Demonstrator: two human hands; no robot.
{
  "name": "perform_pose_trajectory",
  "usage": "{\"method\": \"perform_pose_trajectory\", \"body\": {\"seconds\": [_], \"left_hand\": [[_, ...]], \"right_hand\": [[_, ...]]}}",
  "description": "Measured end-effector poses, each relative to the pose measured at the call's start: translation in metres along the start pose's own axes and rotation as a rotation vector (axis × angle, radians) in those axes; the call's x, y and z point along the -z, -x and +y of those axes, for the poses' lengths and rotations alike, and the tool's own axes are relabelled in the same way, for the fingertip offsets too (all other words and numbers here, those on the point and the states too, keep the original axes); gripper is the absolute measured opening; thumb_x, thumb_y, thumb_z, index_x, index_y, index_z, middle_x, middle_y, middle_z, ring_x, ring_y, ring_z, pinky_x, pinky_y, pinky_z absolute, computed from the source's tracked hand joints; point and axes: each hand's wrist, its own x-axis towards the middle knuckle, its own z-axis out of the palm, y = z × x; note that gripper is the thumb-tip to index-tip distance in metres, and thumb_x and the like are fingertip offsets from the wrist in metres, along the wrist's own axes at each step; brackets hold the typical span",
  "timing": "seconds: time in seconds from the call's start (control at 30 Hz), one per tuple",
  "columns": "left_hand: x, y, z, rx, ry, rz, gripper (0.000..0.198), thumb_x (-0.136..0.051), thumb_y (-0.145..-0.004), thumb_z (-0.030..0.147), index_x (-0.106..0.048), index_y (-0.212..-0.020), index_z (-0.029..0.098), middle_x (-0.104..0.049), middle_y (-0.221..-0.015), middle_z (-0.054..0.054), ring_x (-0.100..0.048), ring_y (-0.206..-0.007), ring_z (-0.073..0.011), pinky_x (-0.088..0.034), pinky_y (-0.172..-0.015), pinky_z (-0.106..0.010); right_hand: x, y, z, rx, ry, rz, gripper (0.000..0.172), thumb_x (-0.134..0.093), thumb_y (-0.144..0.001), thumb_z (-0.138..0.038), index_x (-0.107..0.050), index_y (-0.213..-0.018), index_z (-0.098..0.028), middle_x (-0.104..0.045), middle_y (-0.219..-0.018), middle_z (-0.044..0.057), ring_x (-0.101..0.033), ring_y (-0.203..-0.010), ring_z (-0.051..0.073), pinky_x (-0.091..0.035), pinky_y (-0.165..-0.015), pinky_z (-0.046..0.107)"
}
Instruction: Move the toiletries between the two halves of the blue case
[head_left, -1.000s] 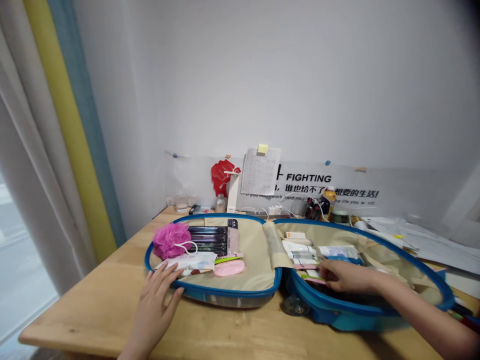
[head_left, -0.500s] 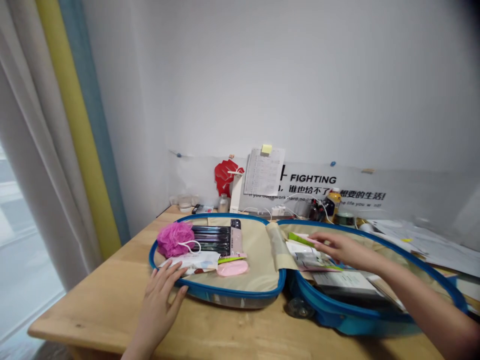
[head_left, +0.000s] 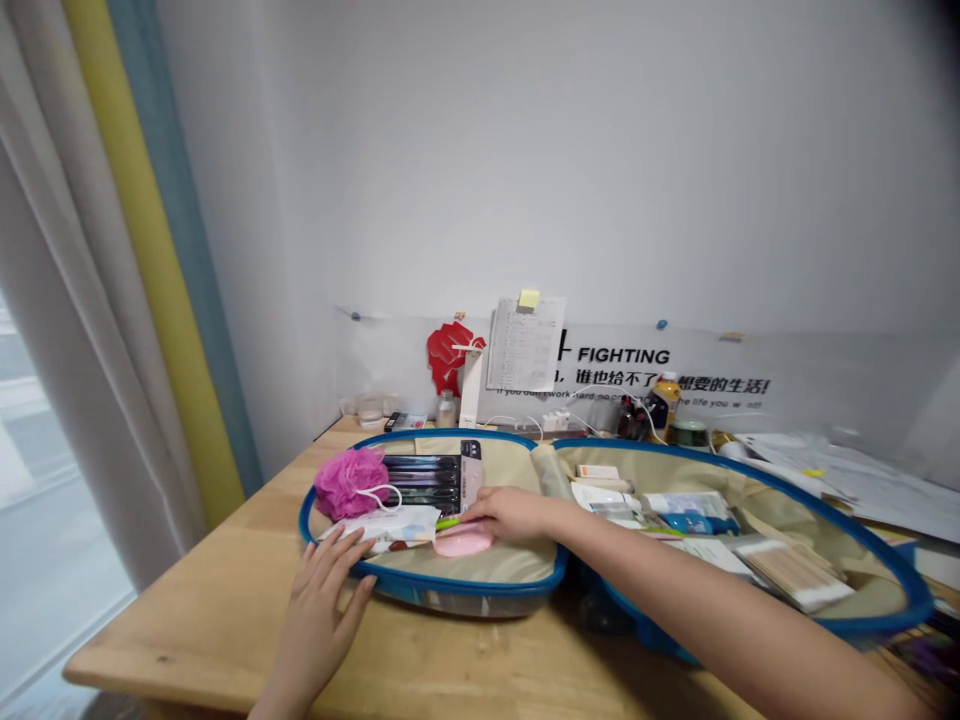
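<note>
The fingers of my right hand (head_left: 504,512) are closed on a slim green-and-pink item (head_left: 450,522) in the left half of an open blue suitcase (head_left: 480,585); its kind is partly hidden by the fingers. Just below lies a pink oval case (head_left: 463,542). My left hand (head_left: 328,575) is spread over the suitcase's front left rim, fingertips at a white soft packet (head_left: 397,524). Behind that packet sit a pink bath puff (head_left: 351,482) with a white cord and a pack of dark toothbrush-like sticks (head_left: 424,482).
The right half holds a cotton swab pack (head_left: 793,573), a blue tube (head_left: 701,524), a white tube (head_left: 686,503) and a small box (head_left: 598,472). Bottles (head_left: 660,405), cables and papers (head_left: 825,475) stand or lie behind on the wooden table (head_left: 217,600).
My right hand has moved left from the right half of the suitcase into the left half, and the green-and-pink item has left the right half. My left hand stays on the rim.
</note>
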Motion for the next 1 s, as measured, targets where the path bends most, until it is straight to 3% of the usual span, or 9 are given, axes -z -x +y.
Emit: {"method": "perform_pose_trajectory", "body": {"seconds": [0.1,0.2,0.3,0.43,0.53,0.67,0.83,1.0], "left_hand": [[0.000,0.000,-0.001,0.006,0.010,-0.006,0.035,-0.049,-0.089,0.037,-0.057,-0.121,0.026,-0.063,-0.125,-0.007,-0.053,-0.123,-0.0266,-0.038,-0.105,-0.050],[0.000,0.001,-0.001,0.015,0.019,-0.006,0.034,-0.048,-0.089,0.037,-0.057,-0.121,0.027,-0.064,-0.125,-0.007,-0.053,-0.123,-0.0266,-0.038,-0.105,-0.050],[0.000,0.001,0.000,0.026,0.024,-0.008,0.035,-0.049,-0.089,0.037,-0.058,-0.121,0.027,-0.063,-0.125,-0.006,-0.053,-0.123,-0.0264,-0.037,-0.106,-0.049],[-0.002,0.002,-0.001,0.023,0.031,0.010,0.034,-0.049,-0.088,0.039,-0.059,-0.119,0.028,-0.063,-0.125,-0.006,-0.053,-0.123,-0.0261,-0.037,-0.107,-0.049],[-0.002,0.002,-0.002,0.019,0.033,0.010,0.034,-0.049,-0.089,0.038,-0.057,-0.121,0.028,-0.063,-0.126,-0.006,-0.052,-0.123,-0.0263,-0.036,-0.107,-0.050],[-0.002,0.002,-0.002,0.023,0.033,-0.005,0.035,-0.049,-0.089,0.038,-0.056,-0.121,0.027,-0.062,-0.127,-0.006,-0.051,-0.124,-0.0267,-0.036,-0.107,-0.050],[-0.001,0.001,-0.001,0.009,0.023,0.006,0.035,-0.049,-0.089,0.038,-0.056,-0.121,0.027,-0.062,-0.127,-0.007,-0.052,-0.122,-0.0274,-0.036,-0.106,-0.051],[-0.001,0.000,-0.001,-0.005,0.003,0.012,0.034,-0.048,-0.090,0.037,-0.055,-0.122,0.026,-0.063,-0.125,-0.007,-0.053,-0.122,-0.0270,-0.038,-0.104,-0.050]], "right_hand": [[0.002,0.003,0.002,-0.027,-0.005,-0.020,0.039,-0.048,-0.083,-0.017,-0.068,-0.116,-0.020,-0.067,-0.108,0.007,-0.060,-0.097,0.018,-0.045,-0.090,0.026],[0.020,0.022,0.012,-0.081,-0.016,0.012,0.037,-0.046,-0.085,-0.021,-0.068,-0.114,-0.020,-0.066,-0.114,0.006,-0.060,-0.102,0.017,-0.044,-0.092,0.026],[0.046,0.055,0.033,-0.200,-0.004,0.096,0.039,-0.040,-0.088,-0.027,-0.066,-0.115,-0.020,-0.065,-0.118,0.007,-0.059,-0.107,0.019,-0.043,-0.095,0.030],[0.066,0.108,0.066,-0.425,0.045,0.157,0.035,-0.041,-0.085,-0.033,-0.069,-0.098,-0.017,-0.068,-0.105,0.010,-0.062,-0.097,0.023,-0.046,-0.088,0.036],[0.061,0.142,0.084,-0.558,0.064,0.106,0.026,-0.053,-0.075,-0.032,-0.069,-0.089,-0.017,-0.070,-0.094,0.011,-0.064,-0.087,0.024,-0.047,-0.079,0.035],[0.040,0.168,0.093,-0.645,0.053,0.021,0.029,-0.060,-0.062,-0.024,-0.068,-0.090,-0.018,-0.070,-0.099,0.011,-0.064,-0.089,0.025,-0.048,-0.077,0.034],[0.023,0.175,0.096,-0.699,0.042,0.001,0.036,-0.056,-0.063,-0.021,-0.063,-0.099,-0.017,-0.069,-0.095,0.011,-0.064,-0.084,0.024,-0.047,-0.074,0.034],[0.024,0.175,0.094,-0.692,0.029,0.002,0.035,-0.055,-0.066,-0.024,-0.062,-0.099,-0.019,-0.068,-0.091,0.009,-0.062,-0.081,0.023,-0.046,-0.072,0.033]]}}
